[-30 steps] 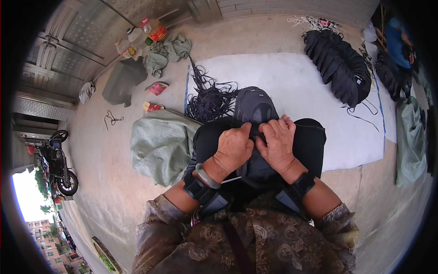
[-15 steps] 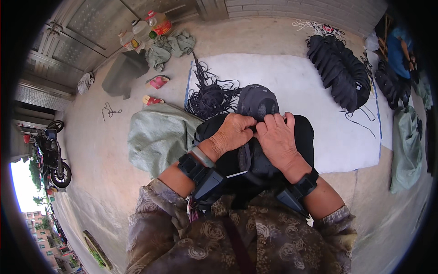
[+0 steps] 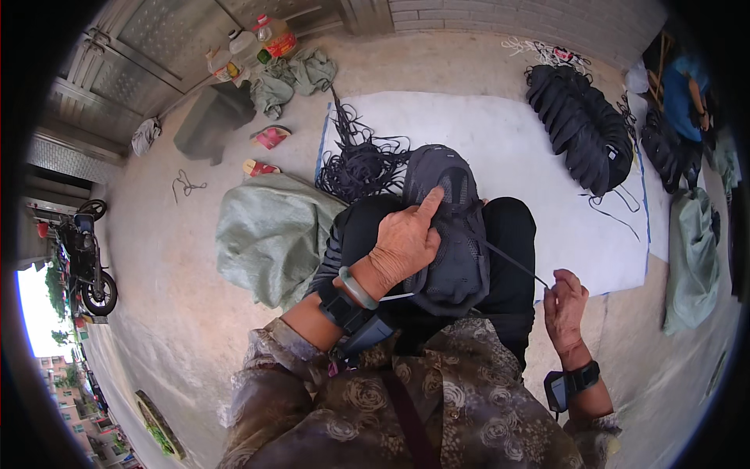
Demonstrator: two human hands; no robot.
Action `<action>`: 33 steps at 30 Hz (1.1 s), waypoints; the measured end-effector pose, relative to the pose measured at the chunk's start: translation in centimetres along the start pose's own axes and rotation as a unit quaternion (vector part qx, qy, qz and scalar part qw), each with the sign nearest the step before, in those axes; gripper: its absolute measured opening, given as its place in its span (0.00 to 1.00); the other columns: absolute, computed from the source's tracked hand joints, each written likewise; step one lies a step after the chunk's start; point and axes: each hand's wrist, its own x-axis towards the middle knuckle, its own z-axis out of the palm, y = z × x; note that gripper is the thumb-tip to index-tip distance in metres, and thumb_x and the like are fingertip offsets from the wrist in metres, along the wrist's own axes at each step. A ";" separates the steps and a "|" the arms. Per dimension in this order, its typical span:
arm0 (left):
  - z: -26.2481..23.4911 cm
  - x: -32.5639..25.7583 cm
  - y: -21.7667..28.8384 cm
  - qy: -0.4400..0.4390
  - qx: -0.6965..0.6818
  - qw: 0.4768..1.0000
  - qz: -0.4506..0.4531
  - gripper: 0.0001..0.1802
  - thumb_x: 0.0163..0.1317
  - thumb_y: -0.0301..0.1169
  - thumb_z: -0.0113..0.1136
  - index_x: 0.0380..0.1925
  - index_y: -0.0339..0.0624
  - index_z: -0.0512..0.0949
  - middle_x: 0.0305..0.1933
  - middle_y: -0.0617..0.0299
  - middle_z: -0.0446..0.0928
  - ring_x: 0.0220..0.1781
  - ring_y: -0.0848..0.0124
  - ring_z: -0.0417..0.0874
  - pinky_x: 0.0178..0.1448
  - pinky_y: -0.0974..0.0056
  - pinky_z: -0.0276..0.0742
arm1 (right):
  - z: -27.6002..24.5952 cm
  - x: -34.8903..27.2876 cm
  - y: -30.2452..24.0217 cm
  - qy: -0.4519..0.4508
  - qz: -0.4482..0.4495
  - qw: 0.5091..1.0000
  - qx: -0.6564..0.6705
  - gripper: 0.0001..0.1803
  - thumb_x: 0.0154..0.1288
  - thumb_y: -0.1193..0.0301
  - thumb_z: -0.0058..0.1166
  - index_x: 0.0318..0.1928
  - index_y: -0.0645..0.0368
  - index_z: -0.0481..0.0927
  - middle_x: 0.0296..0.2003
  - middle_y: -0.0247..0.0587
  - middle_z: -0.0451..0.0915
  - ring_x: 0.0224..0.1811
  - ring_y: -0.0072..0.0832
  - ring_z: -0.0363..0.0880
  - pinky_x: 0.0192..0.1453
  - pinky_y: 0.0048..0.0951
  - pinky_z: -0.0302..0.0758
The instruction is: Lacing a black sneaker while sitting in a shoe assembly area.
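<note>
A dark grey shoe upper (image 3: pixel 449 270) with mesh panels lies lengthwise across my lap, its toe end pointing away from me. My left hand (image 3: pixel 400 244) grips its left side; the index finger stretches over the top and the other fingers are curled. From the upper's right side a thin dark shoelace (image 3: pixel 516 263) runs taut to my right hand (image 3: pixel 567 309), out beyond my right knee. The fingertips there pinch the lace. Just past my left knee, a tangled heap of dark laces (image 3: pixel 363 168) rests on a white sheet (image 3: pixel 500 117).
A curved row of black shoe uppers (image 3: pixel 578 125) occupies the sheet's right side. Left of my knee sits a pale green sack (image 3: pixel 269 234), with red sandals (image 3: pixel 271 137) beyond it. Bottles (image 3: pixel 273 37) stand by the metal door. Another person in blue (image 3: pixel 683 94) is at far right.
My right hand has moved from the shoe upper out to the right and toward me, drawing the lace straight. My left hand now lies over the upper with its index finger extended.
</note>
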 end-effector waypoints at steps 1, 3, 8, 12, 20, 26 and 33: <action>-0.1 0.0 0.2 0.002 0.001 1.000 0.000 0.33 0.48 0.25 0.53 0.59 0.38 0.66 0.24 0.50 0.76 0.27 0.51 0.79 0.38 0.52 0.78 | 1.2 -4.2 7.0 -0.016 0.106 0.994 -0.009 0.04 0.55 0.73 0.53 0.29 0.58 0.73 0.47 0.42 0.74 0.48 0.39 0.72 0.51 0.41 0.61; 0.1 0.2 0.3 -0.024 0.021 0.999 0.033 0.32 0.48 0.25 0.53 0.59 0.40 0.67 0.28 0.50 0.77 0.29 0.52 0.80 0.37 0.53 0.78 | 0.7 -12.6 17.6 -0.110 0.333 0.901 -0.256 0.08 0.60 0.66 0.52 0.35 0.57 0.76 0.42 0.38 0.76 0.49 0.35 0.74 0.45 0.45 0.68; 0.0 0.5 0.4 -0.064 0.039 0.997 0.037 0.24 0.51 0.26 0.54 0.52 0.40 0.71 0.30 0.50 0.77 0.31 0.53 0.80 0.36 0.53 0.78 | 0.9 -14.2 20.1 -0.204 0.327 0.887 -0.255 0.08 0.58 0.63 0.54 0.35 0.51 0.75 0.36 0.36 0.76 0.44 0.36 0.76 0.43 0.44 0.70; -0.4 1.4 1.0 -0.110 0.092 0.989 0.027 0.14 0.52 0.27 0.56 0.41 0.40 0.72 0.30 0.50 0.77 0.30 0.53 0.80 0.34 0.53 0.77 | 0.9 0.3 4.6 -0.021 0.021 0.999 0.026 0.09 0.52 0.77 0.56 0.36 0.57 0.76 0.38 0.42 0.78 0.44 0.41 0.74 0.52 0.40 0.65; -2.0 3.0 0.1 -0.125 0.236 0.955 0.129 0.05 0.48 0.26 0.57 0.28 0.41 0.76 0.40 0.51 0.75 0.31 0.57 0.81 0.33 0.57 0.78 | 1.4 8.6 -7.1 -0.055 -0.182 0.977 0.095 0.12 0.57 0.73 0.54 0.42 0.60 0.76 0.33 0.45 0.78 0.39 0.41 0.75 0.51 0.41 0.65; -1.4 2.0 0.2 0.004 0.177 0.976 0.129 0.06 0.47 0.26 0.58 0.28 0.43 0.75 0.40 0.55 0.76 0.29 0.59 0.80 0.34 0.60 0.79 | -0.5 6.4 -6.7 -0.069 -0.182 0.974 0.117 0.08 0.55 0.76 0.54 0.37 0.58 0.74 0.24 0.41 0.76 0.28 0.41 0.74 0.36 0.38 0.69; 0.2 1.2 0.6 0.076 0.034 0.996 0.042 0.06 0.54 0.24 0.58 0.33 0.40 0.76 0.24 0.55 0.76 0.26 0.58 0.81 0.31 0.62 0.77 | -4.8 -2.2 -1.0 -0.127 -0.243 0.959 0.074 0.12 0.44 0.79 0.55 0.33 0.58 0.71 0.16 0.36 0.69 0.20 0.35 0.70 0.28 0.36 0.68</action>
